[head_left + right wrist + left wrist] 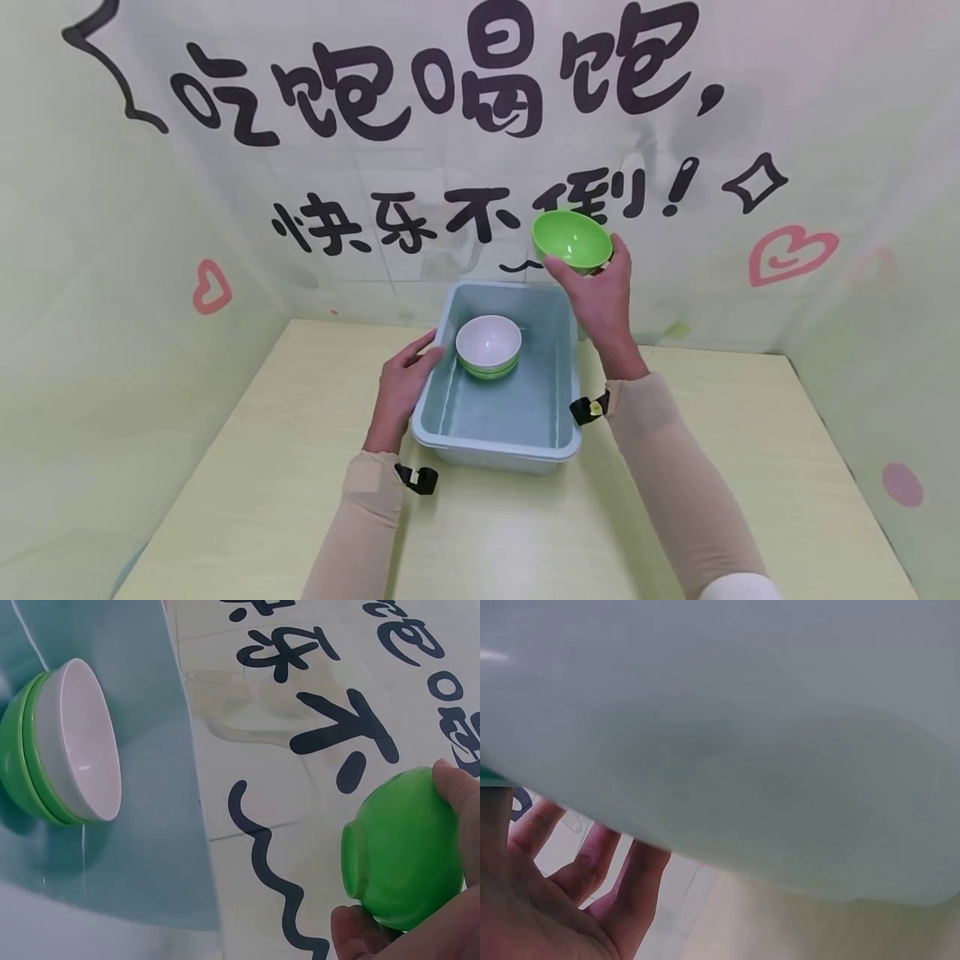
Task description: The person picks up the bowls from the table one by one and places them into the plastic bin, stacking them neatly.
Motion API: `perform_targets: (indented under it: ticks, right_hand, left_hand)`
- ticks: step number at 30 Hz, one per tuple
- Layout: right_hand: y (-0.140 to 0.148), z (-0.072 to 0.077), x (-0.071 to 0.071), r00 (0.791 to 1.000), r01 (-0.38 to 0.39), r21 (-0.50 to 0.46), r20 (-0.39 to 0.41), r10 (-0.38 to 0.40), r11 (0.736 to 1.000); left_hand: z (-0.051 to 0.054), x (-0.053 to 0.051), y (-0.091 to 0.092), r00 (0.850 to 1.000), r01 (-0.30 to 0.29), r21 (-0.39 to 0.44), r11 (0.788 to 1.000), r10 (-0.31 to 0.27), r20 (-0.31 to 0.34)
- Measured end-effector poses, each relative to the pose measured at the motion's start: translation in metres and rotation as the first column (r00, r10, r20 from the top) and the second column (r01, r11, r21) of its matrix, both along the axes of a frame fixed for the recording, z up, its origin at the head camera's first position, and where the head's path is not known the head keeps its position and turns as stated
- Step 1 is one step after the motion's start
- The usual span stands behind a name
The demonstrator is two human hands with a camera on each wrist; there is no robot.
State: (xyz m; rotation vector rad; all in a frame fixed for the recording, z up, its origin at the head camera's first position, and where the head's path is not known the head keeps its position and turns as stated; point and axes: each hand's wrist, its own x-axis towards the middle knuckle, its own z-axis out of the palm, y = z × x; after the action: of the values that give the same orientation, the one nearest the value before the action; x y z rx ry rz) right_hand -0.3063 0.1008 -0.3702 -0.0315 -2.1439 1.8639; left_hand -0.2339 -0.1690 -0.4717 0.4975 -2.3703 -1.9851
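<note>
A light blue plastic basin (pixel 495 454) stands on the table. My left hand (pixel 402 385) grips its left side, thumb at the rim and fingers along the outer wall; the left wrist view shows those fingers (pixel 639 889) bent beside the pale wall. Inside, toward the back left, a white bowl (pixel 489 342) sits nested on green bowls (pixel 22 750). Up past the basin's back right corner, my right hand (pixel 603 296) holds a green bowl (pixel 573 237) in the air, thumb on the near rim. The bowl is tilted, its hollow showing in the head view and its foot in the right wrist view.
The pale wooden table (pixel 300 467) extends on both sides of the basin. Behind it rises a white backdrop (pixel 420 175) printed with large black characters and pink hearts. Pale sheets enclose the left and right sides.
</note>
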Motion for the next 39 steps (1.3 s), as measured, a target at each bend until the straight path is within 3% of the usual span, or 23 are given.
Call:
perform_targets:
  ticks: [22, 31, 39]
  right_hand:
    - [-0.027, -0.012, 0.003, 0.999, -0.031, 0.029, 0.027, 0.031, 0.999]
    - [-0.033, -0.018, 0.003, 0.995, -0.050, 0.073, 0.085, 0.044, 0.996]
    - [-0.037, -0.030, 0.003, 0.997, -0.067, 0.085, 0.037, 0.064, 0.994]
  left_hand:
    - [-0.001, 0.000, 0.001, 1.000, -0.022, -0.013, 1.000, 0.022, -0.009]
    - [0.000, 0.000, 0.001, 1.000, -0.025, 0.008, 1.000, 0.025, -0.009]
    - [-0.002, -0.002, 0.001, 1.000, -0.031, -0.013, 0.999, 0.031, -0.004]
